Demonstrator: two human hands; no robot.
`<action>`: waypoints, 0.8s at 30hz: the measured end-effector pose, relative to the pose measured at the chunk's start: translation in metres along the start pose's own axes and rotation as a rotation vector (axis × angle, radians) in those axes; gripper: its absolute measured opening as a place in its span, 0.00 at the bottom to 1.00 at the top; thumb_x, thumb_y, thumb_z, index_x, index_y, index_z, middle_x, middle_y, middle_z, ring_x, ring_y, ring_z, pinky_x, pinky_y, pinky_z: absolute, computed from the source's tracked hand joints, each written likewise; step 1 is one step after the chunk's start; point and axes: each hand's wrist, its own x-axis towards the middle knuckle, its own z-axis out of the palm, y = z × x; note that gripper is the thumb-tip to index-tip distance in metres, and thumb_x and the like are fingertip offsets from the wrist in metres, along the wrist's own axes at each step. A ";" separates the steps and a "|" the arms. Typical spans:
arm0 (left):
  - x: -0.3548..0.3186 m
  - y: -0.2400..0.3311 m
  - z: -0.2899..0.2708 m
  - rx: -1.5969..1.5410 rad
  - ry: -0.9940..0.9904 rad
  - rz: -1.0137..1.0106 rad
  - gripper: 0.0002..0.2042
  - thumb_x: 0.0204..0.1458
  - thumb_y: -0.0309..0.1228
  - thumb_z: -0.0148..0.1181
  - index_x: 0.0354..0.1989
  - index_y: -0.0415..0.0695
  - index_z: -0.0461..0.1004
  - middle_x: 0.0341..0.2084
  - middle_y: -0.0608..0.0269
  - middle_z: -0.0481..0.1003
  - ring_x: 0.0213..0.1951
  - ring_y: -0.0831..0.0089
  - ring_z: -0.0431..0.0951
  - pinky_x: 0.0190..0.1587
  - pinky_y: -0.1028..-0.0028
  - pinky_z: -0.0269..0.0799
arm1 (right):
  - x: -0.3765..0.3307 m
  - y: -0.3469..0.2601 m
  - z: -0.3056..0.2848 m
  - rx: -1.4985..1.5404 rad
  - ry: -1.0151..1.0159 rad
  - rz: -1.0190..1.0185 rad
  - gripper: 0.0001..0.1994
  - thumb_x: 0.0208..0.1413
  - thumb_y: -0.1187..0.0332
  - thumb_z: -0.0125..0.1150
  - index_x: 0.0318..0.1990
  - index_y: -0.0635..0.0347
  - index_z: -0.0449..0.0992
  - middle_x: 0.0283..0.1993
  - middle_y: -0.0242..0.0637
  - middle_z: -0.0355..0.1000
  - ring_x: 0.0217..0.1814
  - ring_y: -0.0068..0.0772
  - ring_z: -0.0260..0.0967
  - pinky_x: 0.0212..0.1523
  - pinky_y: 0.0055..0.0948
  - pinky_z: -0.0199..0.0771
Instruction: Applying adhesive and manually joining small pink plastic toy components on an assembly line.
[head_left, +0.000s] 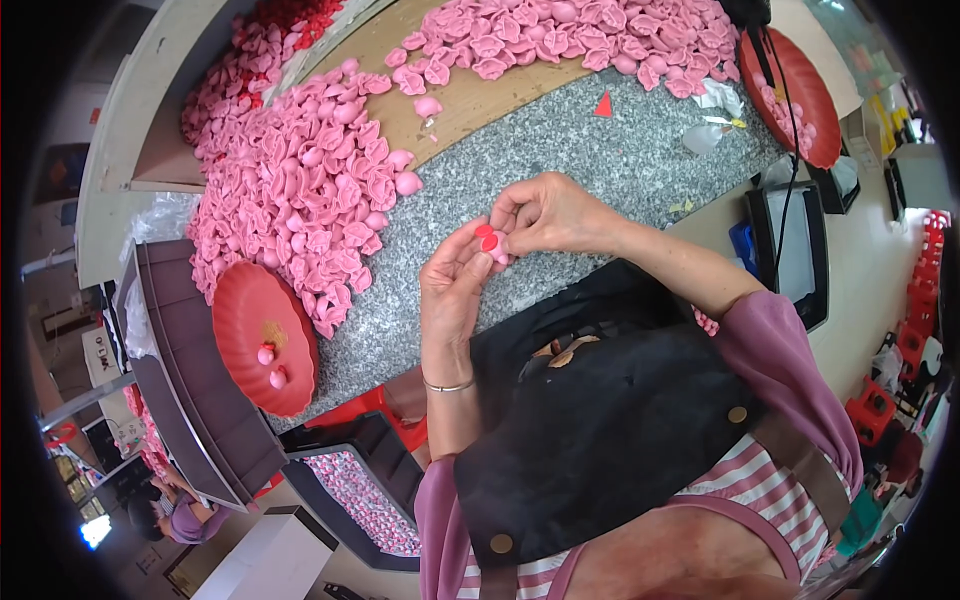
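Observation:
Above the near edge of the speckled grey worktop [470,185], my two hands meet over a small pink piece [499,255] with two red ovals [487,237] at it. My left hand [455,285] pinches the piece between thumb and fingers. From the other side, the closed fingers of my right hand [550,215] press against the same piece; their tips partly hide it. Left of my hands spreads a heap of pink petal-shaped pieces [310,190] mixed with rounded pink ones. A red scalloped dish [240,310] beside the heap carries two small pink-and-red pieces [272,368].
More pink pieces [570,35] lie on a wooden board [450,115] at the back. Another red dish [815,95] stands far right, near a hanging black cable [795,170]. A dark tray [360,490] of pink-and-white pieces is low left. Another person [185,515] sits far left.

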 end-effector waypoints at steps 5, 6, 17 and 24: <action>0.002 0.001 0.002 0.008 -0.001 -0.018 0.16 0.53 0.19 0.52 0.52 0.36 0.67 0.41 0.55 0.75 0.41 0.73 0.75 0.43 0.76 0.71 | 0.005 0.001 0.002 -0.039 0.001 0.056 0.07 0.41 0.77 0.64 0.29 0.67 0.73 0.25 0.32 0.73 0.27 0.15 0.70 0.25 0.16 0.67; 0.003 0.001 0.004 0.020 0.000 -0.019 0.16 0.53 0.19 0.52 0.52 0.36 0.67 0.41 0.56 0.75 0.41 0.73 0.75 0.43 0.76 0.71 | 0.005 0.002 0.002 -0.041 0.000 0.058 0.07 0.41 0.77 0.64 0.29 0.67 0.73 0.25 0.32 0.73 0.27 0.15 0.70 0.25 0.16 0.67; 0.003 -0.001 0.001 -0.012 0.003 0.010 0.17 0.53 0.20 0.52 0.52 0.36 0.66 0.40 0.58 0.74 0.40 0.75 0.74 0.43 0.77 0.69 | 0.007 0.009 0.010 0.115 0.068 0.004 0.06 0.42 0.79 0.65 0.27 0.68 0.73 0.27 0.36 0.73 0.27 0.21 0.72 0.27 0.20 0.73; 0.001 0.000 0.001 -0.008 -0.026 0.006 0.16 0.53 0.21 0.53 0.52 0.36 0.66 0.40 0.58 0.74 0.39 0.75 0.74 0.43 0.77 0.69 | 0.007 0.004 0.003 0.141 0.003 0.109 0.05 0.43 0.79 0.63 0.28 0.67 0.73 0.26 0.40 0.74 0.26 0.23 0.73 0.28 0.20 0.74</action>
